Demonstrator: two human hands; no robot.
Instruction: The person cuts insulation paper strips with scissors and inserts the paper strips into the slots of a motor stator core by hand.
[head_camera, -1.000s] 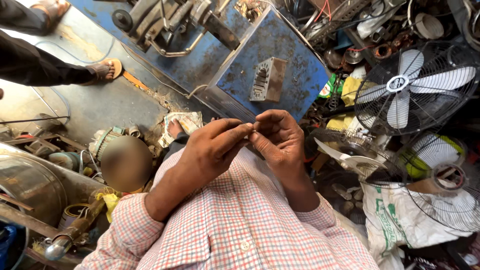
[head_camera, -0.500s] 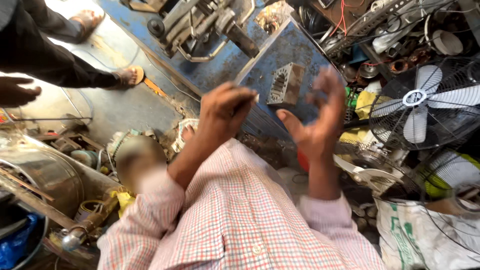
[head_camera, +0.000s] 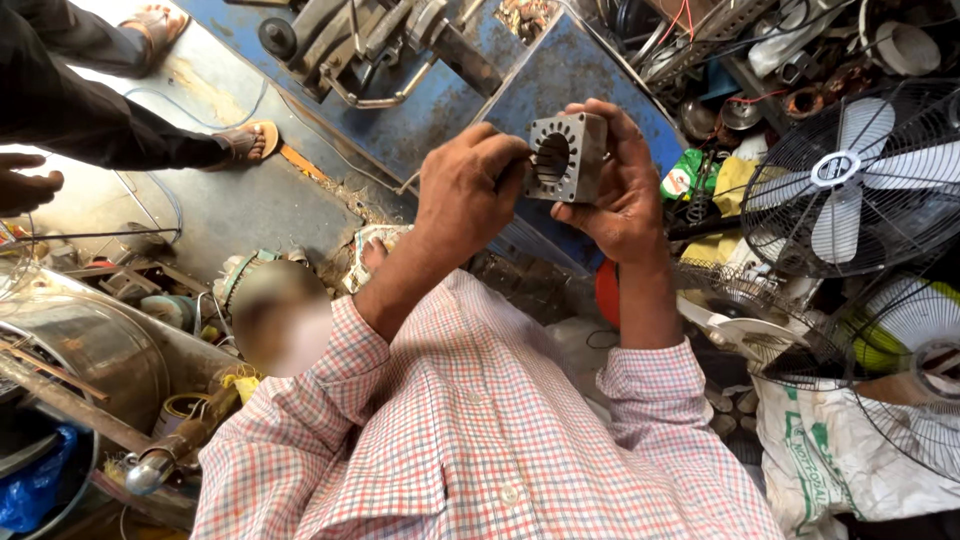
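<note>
At 12 o'clock, above the blue machine (head_camera: 590, 75), both hands are clamped on the slotted metal stator core (head_camera: 566, 157): right hand (head_camera: 625, 190) cradling, left hand (head_camera: 465, 190) fingering its bore.

The person wears a shirt (head_camera: 470, 440) checked in red, white and pale blue, with small white buttons down the front and long sleeves rolled up above both forearms.
</note>
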